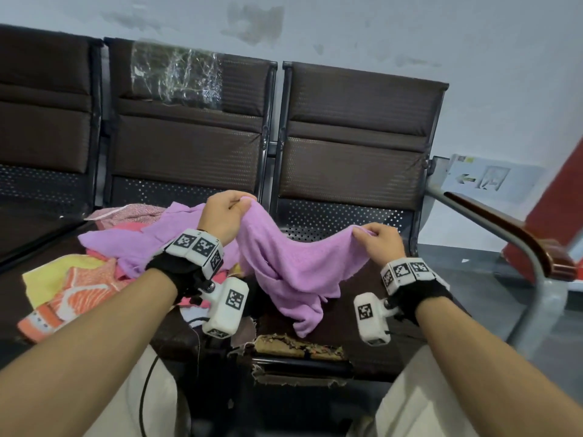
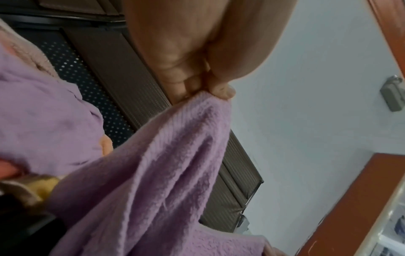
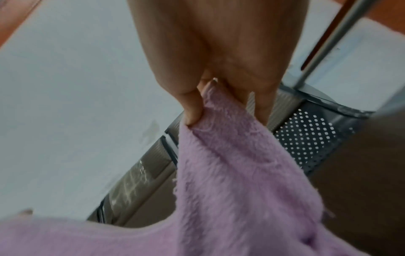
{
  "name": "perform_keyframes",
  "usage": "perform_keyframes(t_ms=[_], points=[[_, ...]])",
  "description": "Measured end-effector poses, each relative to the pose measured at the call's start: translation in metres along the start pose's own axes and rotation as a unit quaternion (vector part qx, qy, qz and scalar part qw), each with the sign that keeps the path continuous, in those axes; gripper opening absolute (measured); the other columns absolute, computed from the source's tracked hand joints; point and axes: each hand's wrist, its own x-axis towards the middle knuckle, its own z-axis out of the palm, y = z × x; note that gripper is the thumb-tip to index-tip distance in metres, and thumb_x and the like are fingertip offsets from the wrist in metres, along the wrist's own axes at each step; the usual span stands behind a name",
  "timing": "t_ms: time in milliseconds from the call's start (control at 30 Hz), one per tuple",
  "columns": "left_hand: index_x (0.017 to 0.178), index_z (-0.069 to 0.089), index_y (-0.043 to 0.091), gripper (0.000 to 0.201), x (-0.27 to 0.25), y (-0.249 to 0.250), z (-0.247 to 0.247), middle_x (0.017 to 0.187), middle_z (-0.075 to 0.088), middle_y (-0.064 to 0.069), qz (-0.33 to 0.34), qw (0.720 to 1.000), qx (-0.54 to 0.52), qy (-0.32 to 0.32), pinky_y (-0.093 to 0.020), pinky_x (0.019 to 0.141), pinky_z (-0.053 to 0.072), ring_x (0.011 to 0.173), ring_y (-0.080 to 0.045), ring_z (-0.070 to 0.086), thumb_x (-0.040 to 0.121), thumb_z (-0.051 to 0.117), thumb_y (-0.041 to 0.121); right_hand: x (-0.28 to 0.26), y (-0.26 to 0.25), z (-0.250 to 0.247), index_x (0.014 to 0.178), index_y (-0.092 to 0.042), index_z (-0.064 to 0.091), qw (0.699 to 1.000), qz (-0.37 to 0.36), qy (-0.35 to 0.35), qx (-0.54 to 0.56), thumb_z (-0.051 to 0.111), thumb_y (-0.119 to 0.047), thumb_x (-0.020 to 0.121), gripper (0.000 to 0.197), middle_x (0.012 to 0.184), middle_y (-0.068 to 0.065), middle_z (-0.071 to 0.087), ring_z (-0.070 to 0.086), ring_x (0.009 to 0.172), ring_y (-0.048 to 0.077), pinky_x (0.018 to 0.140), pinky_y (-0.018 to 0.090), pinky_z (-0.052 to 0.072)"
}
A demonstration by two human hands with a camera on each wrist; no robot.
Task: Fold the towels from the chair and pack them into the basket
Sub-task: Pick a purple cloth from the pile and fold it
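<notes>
A lilac towel (image 1: 290,263) hangs between both hands above the brown chair seat (image 1: 356,313). My left hand (image 1: 228,212) pinches one top corner of it; the left wrist view shows thumb and fingers closed on the fluffy lilac towel (image 2: 164,173). My right hand (image 1: 378,236) pinches the other corner, seen close in the right wrist view on the lilac towel (image 3: 230,164). The towel sags in the middle and its lower end touches the seat. No basket is in view.
A pile of towels lies on the middle seat: another lilac one (image 1: 132,244), a pink one (image 1: 132,214), a yellow one (image 1: 53,275) and an orange patterned one (image 1: 79,298). A metal armrest (image 1: 511,234) stands at the right. The seat's front edge (image 1: 296,346) is torn.
</notes>
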Motion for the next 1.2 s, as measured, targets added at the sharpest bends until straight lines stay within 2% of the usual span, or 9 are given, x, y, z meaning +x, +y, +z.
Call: perform_keyframes(t_ms=[233, 367, 467, 600, 633, 800, 833, 1000, 1200], points=[[0.098, 0.069, 0.009, 0.019, 0.015, 0.046, -0.011, 0.083, 0.065, -0.005, -0.025, 0.988, -0.14, 0.06, -0.026, 0.064, 0.046, 0.061, -0.006, 0.055, 0.095, 0.05, 0.012, 0.007, -0.065, -0.045, 0.096, -0.006, 0.073, 0.981, -0.023, 0.145, 0.129, 0.068, -0.022, 0.084, 0.02, 0.095, 0.012, 0.072, 0.06, 0.084, 0.017, 0.081, 0.03, 0.047], [0.095, 0.072, 0.009, 0.02, 0.037, 0.054, -0.044, 0.089, 0.07, -0.014, -0.053, 0.977, -0.132, 0.158, -0.042, 0.074, 0.052, 0.076, -0.013, 0.055, 0.09, 0.054, 0.015, 0.01, -0.084, -0.078, 0.093, -0.004, 0.072, 0.961, -0.033, 0.227, 0.153, 0.069, -0.028, 0.085, 0.025, 0.084, 0.011, 0.068, 0.056, 0.078, 0.015, 0.069, 0.021, 0.041], [0.08, 0.071, 0.018, 0.017, 0.044, 0.043, -0.055, 0.075, 0.062, -0.001, -0.031, 0.978, -0.088, 0.188, -0.028, 0.065, 0.044, 0.081, -0.01, 0.053, 0.084, 0.056, 0.013, 0.01, -0.08, -0.084, 0.083, 0.001, 0.07, 0.949, -0.034, 0.265, 0.168, 0.071, -0.022, 0.084, 0.023, 0.082, 0.021, 0.069, 0.05, 0.071, 0.013, 0.056, 0.01, 0.034], [0.088, 0.072, 0.019, 0.017, 0.039, 0.017, -0.037, 0.075, 0.039, 0.011, -0.044, 0.983, -0.012, 0.18, -0.02, 0.062, 0.041, 0.071, -0.016, 0.051, 0.085, 0.056, 0.015, 0.01, -0.051, -0.06, 0.089, -0.009, 0.075, 0.96, 0.034, 0.23, 0.158, 0.068, -0.024, 0.084, 0.017, 0.081, 0.008, 0.068, 0.053, 0.076, 0.012, 0.058, 0.011, 0.031], [0.089, 0.073, 0.017, 0.017, 0.04, 0.008, -0.031, 0.068, 0.055, -0.008, -0.056, 0.983, -0.008, 0.175, -0.023, 0.068, 0.043, 0.073, -0.016, 0.052, 0.086, 0.057, 0.017, 0.011, -0.043, -0.052, 0.091, -0.012, 0.075, 0.96, 0.055, 0.225, 0.154, 0.068, -0.026, 0.083, 0.017, 0.079, 0.002, 0.065, 0.053, 0.076, 0.013, 0.06, 0.012, 0.031], [0.072, 0.055, 0.024, 0.013, 0.048, -0.018, -0.012, 0.073, 0.056, -0.004, -0.078, 0.988, 0.0, 0.134, -0.026, 0.072, 0.041, 0.073, -0.014, 0.05, 0.085, 0.056, 0.022, 0.03, -0.014, -0.028, 0.084, -0.014, 0.074, 0.959, 0.119, 0.2, 0.159, 0.069, -0.03, 0.081, 0.017, 0.075, -0.001, 0.061, 0.053, 0.08, 0.021, 0.076, 0.023, 0.037], [0.084, 0.07, 0.005, 0.022, 0.051, -0.022, -0.007, 0.076, 0.062, -0.005, -0.081, 0.989, -0.009, 0.127, -0.025, 0.075, 0.044, 0.075, -0.013, 0.054, 0.085, 0.057, 0.022, 0.036, -0.009, -0.022, 0.077, -0.014, 0.073, 0.959, 0.134, 0.189, 0.165, 0.07, -0.029, 0.08, 0.015, 0.072, -0.001, 0.062, 0.054, 0.08, 0.022, 0.076, 0.025, 0.039], [0.097, 0.072, 0.016, 0.014, 0.05, -0.034, 0.02, 0.097, 0.07, -0.003, -0.092, 0.991, -0.073, 0.058, -0.032, 0.081, 0.053, 0.091, -0.014, 0.063, 0.088, 0.061, 0.017, 0.045, 0.015, 0.01, 0.07, -0.018, 0.068, 0.946, 0.158, 0.124, 0.255, 0.067, -0.007, 0.077, 0.013, 0.085, 0.006, 0.07, 0.062, 0.085, 0.021, 0.091, 0.041, 0.053], [0.081, 0.073, 0.024, 0.011, 0.045, -0.029, 0.036, 0.08, 0.071, 0.005, -0.079, 0.994, -0.079, 0.001, -0.027, 0.068, 0.051, 0.076, -0.008, 0.063, 0.083, 0.067, 0.015, 0.041, -0.008, 0.011, 0.073, -0.012, 0.075, 0.912, 0.056, -0.048, 0.403, 0.061, -0.002, 0.084, 0.021, 0.071, 0.001, 0.071, 0.064, 0.063, 0.01, 0.051, 0.021, 0.051]])
